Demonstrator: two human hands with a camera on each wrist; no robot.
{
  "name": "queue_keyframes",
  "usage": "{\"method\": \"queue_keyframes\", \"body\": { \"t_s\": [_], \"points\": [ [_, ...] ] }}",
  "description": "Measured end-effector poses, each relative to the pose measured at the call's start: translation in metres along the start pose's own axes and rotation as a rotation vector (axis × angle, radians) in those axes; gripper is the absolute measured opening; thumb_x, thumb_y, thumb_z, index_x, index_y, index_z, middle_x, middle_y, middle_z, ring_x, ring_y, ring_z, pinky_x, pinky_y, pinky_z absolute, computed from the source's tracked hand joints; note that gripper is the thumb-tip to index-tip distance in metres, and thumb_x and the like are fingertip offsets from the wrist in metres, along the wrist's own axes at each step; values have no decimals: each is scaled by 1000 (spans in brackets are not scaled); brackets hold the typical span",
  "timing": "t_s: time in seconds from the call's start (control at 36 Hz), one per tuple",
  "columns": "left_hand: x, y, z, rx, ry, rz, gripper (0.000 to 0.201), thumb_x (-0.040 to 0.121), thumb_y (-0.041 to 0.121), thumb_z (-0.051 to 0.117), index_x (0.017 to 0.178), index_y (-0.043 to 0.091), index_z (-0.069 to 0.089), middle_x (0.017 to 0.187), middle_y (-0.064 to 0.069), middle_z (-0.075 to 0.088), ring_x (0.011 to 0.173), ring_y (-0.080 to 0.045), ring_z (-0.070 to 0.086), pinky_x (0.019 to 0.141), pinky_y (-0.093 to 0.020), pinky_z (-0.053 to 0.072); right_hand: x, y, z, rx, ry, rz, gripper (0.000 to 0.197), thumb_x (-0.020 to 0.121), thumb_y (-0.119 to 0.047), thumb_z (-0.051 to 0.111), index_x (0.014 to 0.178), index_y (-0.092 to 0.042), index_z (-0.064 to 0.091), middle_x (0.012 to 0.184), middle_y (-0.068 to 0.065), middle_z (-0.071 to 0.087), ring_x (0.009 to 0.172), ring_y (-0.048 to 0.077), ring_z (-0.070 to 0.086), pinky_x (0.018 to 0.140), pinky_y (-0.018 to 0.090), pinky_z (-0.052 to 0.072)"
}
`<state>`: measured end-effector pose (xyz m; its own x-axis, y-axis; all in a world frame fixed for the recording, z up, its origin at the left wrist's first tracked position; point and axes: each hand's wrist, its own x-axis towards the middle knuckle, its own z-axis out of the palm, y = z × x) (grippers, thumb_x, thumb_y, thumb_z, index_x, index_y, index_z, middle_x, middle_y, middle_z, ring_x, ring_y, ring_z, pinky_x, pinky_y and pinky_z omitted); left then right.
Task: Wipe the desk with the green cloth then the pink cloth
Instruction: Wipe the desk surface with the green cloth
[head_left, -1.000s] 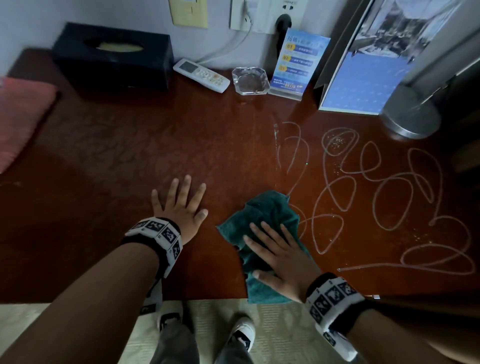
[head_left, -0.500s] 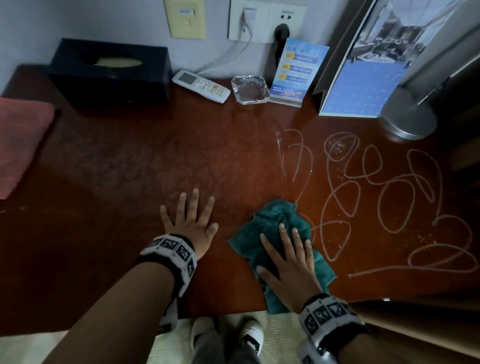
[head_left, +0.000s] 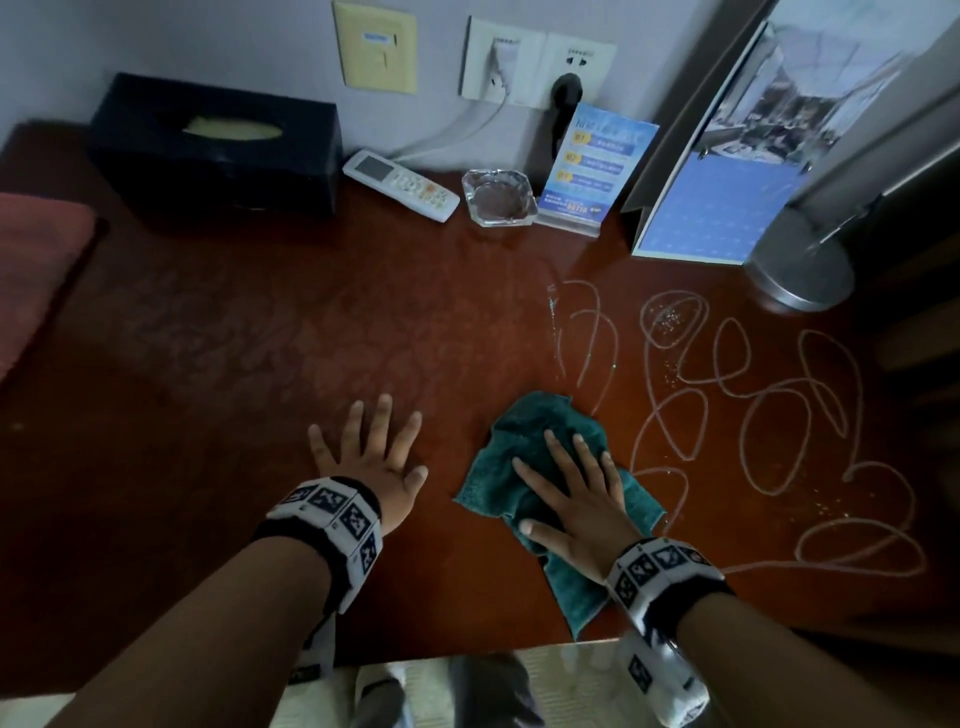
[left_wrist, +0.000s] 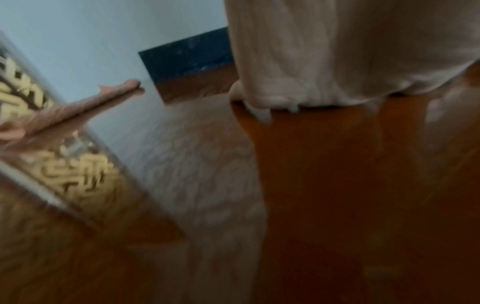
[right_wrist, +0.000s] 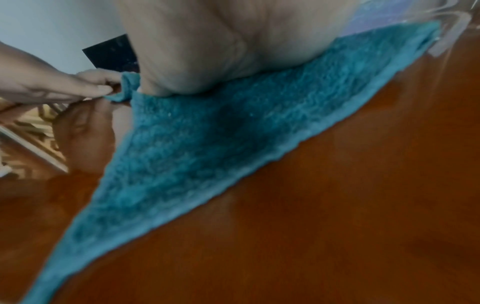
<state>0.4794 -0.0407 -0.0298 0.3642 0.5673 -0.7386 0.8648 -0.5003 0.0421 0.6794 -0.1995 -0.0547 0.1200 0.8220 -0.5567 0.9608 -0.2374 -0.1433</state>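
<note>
The green cloth (head_left: 524, 457) lies crumpled on the dark red-brown desk (head_left: 260, 364) near its front edge. My right hand (head_left: 571, 499) presses flat on it with straight, spread fingers; the right wrist view shows the palm on the cloth (right_wrist: 207, 144). My left hand (head_left: 369, 457) rests flat on the bare desk to the left of the cloth, fingers spread. White looping marks (head_left: 753, 415) cover the desk to the right of the cloth. The pink cloth (head_left: 36, 260) lies folded at the far left edge.
Along the back wall stand a dark tissue box (head_left: 213, 150), a white remote (head_left: 400, 184), a glass ashtray (head_left: 498, 197), a blue sign card (head_left: 592, 166), a leaning calendar (head_left: 727, 156) and a round metal lamp base (head_left: 800, 265). The floor shows below the desk's front edge.
My right hand has turned on the green cloth so the fingers point further away, and the cloth has shifted slightly toward the white marks. The left hand stays flat on the desk.
</note>
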Motion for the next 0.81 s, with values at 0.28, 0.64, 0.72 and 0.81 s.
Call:
{"method": "queue_keyframes", "body": {
  "t_s": [0.28,0.64,0.72,0.81],
  "points": [
    [27,28,-42,49,300,14,54,100,45,11,150,28,0,157,-3,-7,145,-24,-9,107,-65,-10,31,24,-23,-48,2,-66,62,75,-79,-1,128,-62,-27,141,-15,-46,129,15,-46,107,48,-28],
    [73,60,-40,-80,181,13,60,98,51,7,139,34,-33,134,1,-51,135,-26,-38,107,-63,-16,65,42,-46,-77,36,-157,65,76,-77,-2,135,-57,-23,144,-16,-42,136,19,-39,109,49,-24],
    [74,59,-40,-95,169,13,60,97,52,7,139,35,-33,132,2,-52,134,-25,-39,106,-62,-18,76,43,-53,-94,44,-145,64,76,-75,-3,134,-56,-24,144,-15,-41,136,19,-38,110,48,-24],
    [75,60,-40,-102,173,15,60,97,54,7,134,35,-36,133,2,-51,135,-25,-38,106,-62,-18,88,43,-61,-98,49,-116,63,77,-74,-2,133,-56,-25,145,-14,-40,134,18,-38,111,48,-23]
  ]
}}
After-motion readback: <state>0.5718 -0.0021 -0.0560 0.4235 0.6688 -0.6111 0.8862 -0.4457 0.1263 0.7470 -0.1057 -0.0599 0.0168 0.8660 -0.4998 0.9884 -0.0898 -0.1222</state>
